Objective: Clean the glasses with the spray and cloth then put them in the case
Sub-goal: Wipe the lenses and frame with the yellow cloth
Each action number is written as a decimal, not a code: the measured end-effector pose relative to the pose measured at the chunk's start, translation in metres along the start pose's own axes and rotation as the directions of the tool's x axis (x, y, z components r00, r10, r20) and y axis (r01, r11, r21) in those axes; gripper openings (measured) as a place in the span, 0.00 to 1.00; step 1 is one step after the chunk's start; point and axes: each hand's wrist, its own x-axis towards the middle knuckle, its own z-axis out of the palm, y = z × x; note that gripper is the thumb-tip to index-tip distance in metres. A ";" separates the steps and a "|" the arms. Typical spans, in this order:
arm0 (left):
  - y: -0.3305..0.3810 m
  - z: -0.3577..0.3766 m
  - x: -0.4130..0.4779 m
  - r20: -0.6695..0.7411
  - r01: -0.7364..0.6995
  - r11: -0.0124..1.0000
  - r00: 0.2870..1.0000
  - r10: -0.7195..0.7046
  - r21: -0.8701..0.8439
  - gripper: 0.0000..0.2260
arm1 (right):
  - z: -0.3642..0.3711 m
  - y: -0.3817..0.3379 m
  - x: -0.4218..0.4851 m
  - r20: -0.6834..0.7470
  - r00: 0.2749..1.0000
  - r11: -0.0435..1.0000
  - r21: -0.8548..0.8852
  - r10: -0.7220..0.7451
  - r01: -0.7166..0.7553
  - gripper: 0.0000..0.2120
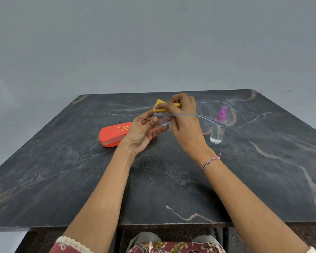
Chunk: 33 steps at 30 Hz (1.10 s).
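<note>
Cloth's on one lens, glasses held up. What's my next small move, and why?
Probably slide the yellow cloth over to the near lens: the right hand pinches it on the far lens, while the left hand grips the glasses beside the near lens, which shows bare.

No text can be read. The only print is on the orange case (pixel 113 134): gold print (pixel 125 129) on the lid, apparently two or three short lines, with a small gold emblem (pixel 118 127) just left of the top line. The letters are too small and blurred to make out, and the script cannot be told. The right end of the lines is hidden behind the left hand (pixel 144 130).
</note>
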 end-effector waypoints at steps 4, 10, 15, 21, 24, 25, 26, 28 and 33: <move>0.002 0.000 0.001 -0.029 -0.034 0.999 0.999 0.034 -0.011 0.25 | 0.003 0.004 0.000 -0.013 1.000 0.997 -0.080 0.019 -0.020 0.17; 0.007 -0.002 0.001 -0.077 -0.117 0.992 0.991 0.114 -0.048 0.27 | 0.010 0.000 -0.006 0.069 0.995 0.996 -0.059 0.067 -0.063 0.15; 0.008 -0.001 0.002 -0.077 -0.111 0.992 0.991 0.106 -0.065 0.26 | 0.009 -0.005 -0.006 0.067 0.997 0.999 0.045 0.025 -0.028 0.15; 0.007 0.003 0.001 -0.083 -0.108 0.993 0.991 0.104 -0.049 0.28 | 0.008 -0.004 -0.005 0.036 0.998 0.997 -0.052 0.060 -0.058 0.15; 0.010 0.004 -0.001 -0.092 -0.118 0.990 0.990 0.111 -0.079 0.34 | 0.007 -0.005 -0.006 0.025 0.998 0.998 -0.048 0.049 -0.048 0.13; 0.011 0.004 -0.002 -0.089 -0.121 0.989 0.990 0.113 -0.089 0.34 | 0.007 -0.006 -0.006 0.028 0.999 0.999 -0.033 0.024 -0.024 0.13; 0.011 0.004 -0.002 -0.086 -0.119 0.988 0.990 0.111 -0.094 0.34 | 0.008 -0.007 -0.007 0.037 0.999 1.000 -0.019 -0.007 0.008 0.14; 0.012 0.005 -0.003 -0.090 -0.108 0.991 0.991 0.101 -0.082 0.34 | 0.010 -0.010 -0.007 0.064 0.995 0.997 0.005 -0.072 0.072 0.17; 0.011 0.003 -0.003 -0.078 -0.137 0.985 0.988 0.130 -0.102 0.23 | 0.005 -0.010 -0.005 0.058 0.986 0.985 0.085 -0.154 0.149 0.17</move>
